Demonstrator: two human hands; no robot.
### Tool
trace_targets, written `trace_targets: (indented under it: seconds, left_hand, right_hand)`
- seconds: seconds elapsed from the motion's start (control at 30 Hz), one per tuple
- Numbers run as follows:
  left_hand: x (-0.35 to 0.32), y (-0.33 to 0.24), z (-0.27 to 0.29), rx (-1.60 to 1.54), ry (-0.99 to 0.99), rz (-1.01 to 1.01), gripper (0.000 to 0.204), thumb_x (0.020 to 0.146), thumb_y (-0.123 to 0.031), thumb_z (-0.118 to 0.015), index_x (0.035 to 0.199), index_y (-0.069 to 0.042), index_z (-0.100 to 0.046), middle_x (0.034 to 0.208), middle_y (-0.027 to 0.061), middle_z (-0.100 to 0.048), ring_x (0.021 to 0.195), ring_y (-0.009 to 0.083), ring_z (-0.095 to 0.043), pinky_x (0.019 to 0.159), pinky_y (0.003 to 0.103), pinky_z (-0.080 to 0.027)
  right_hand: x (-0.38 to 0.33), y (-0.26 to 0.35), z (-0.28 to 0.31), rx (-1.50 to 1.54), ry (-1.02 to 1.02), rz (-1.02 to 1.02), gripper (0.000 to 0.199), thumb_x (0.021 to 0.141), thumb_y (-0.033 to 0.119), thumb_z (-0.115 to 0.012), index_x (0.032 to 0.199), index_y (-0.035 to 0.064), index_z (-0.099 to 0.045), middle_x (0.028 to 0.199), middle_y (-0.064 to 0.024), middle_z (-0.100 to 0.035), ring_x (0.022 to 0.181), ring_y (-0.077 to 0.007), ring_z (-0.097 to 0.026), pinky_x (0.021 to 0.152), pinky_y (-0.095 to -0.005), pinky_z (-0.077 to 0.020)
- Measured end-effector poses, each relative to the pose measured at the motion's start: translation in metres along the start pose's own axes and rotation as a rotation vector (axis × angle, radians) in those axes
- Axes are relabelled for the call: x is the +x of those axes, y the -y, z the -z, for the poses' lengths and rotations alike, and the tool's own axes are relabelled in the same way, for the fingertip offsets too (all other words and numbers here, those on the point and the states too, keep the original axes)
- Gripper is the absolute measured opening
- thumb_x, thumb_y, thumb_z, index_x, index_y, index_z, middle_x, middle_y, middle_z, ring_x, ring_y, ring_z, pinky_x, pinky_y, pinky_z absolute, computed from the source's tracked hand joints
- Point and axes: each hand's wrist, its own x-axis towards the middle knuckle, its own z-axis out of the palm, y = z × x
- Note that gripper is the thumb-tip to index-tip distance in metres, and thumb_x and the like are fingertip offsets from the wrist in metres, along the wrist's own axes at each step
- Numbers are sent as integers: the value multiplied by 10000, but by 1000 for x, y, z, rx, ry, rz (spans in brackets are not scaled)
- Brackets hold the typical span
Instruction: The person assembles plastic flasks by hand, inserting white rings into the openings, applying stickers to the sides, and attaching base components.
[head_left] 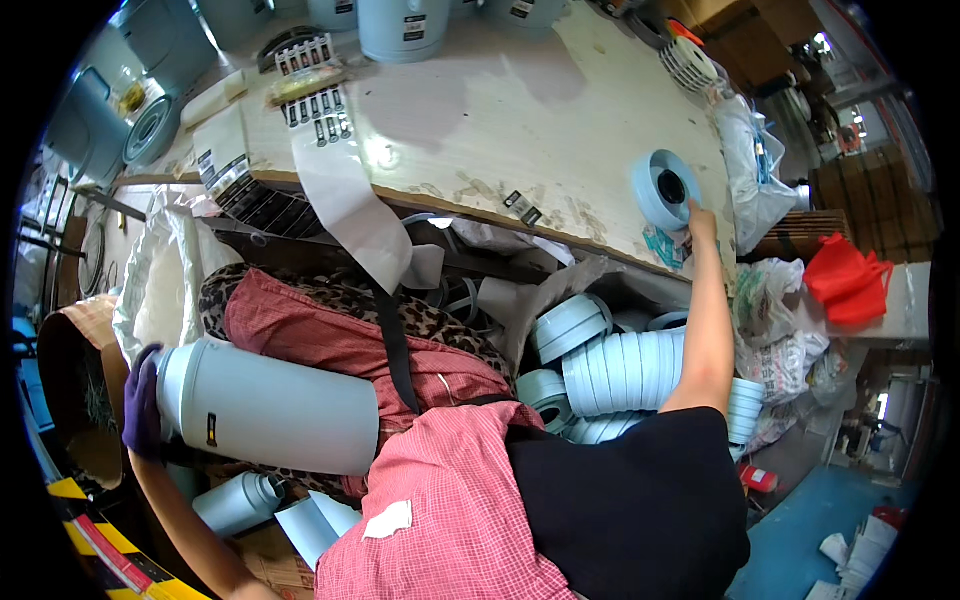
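A large light-blue cylindrical canister (pixel 280 405) lies sideways across my lap, its narrower end to the left. My left hand (pixel 143 405), in a purple glove, grips that end; its fingers partly show along the rim. Out to the right, my bare right hand (pixel 699 222) holds the near rim of a round light-blue lid (pixel 650 200) with a dark centre, at the table's right edge. Stacks of similar light-blue ring-shaped lids (pixel 625 372) fill a bag below the table edge, beside my right arm.
The pale worktable (pixel 520 130) carries several blue canisters (pixel 402 30) at the back. Label sheets (pixel 255 195) and a backing strip (pixel 350 215) hang over its front edge. A smaller blue canister (pixel 238 503) lies at lower left. Plastic bags (pixel 755 180) and a red bag (pixel 845 280) are at right.
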Motion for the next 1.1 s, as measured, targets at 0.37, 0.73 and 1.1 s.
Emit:
trace_targets:
  seconds: [0.37, 0.73, 1.1]
  left_hand:
    - [-159, 79, -4, 937, -647, -291, 612, 952, -414, -614, 1419, -32, -516, 1511, 219, -453, 1365, 418, -468, 1150, 530, -370]
    - [-92, 14, -212, -871, -828, -188, 412, 1057, -236, -460, 1394, -2, -499, 1323, 116, -587, 1208, 225, -573, 1044, 364, -469]
    - [-57, 7, -237, -1107, -670, -206, 314, 1092, -191, -391, 1305, -26, -553, 1136, 73, -663, 1017, 149, -644, 885, 286, -533]
  right_hand:
    - [-69, 125, -12, 1085, 639, 158, 422, 872, 199, -689, 1224, -17, -599, 1070, -105, -707, 971, -251, -696, 868, -393, -578]
    - [-295, 302, -77, 1285, 893, 642, 565, 1024, 540, -529, 1266, 37, -616, 1156, -64, -693, 1028, -161, -680, 870, -309, -568]
    - [-409, 264, -97, 791, 205, 2033, 704, 1009, 569, -496, 1300, -57, -637, 1149, -167, -530, 1020, -288, -564, 860, -421, -524]
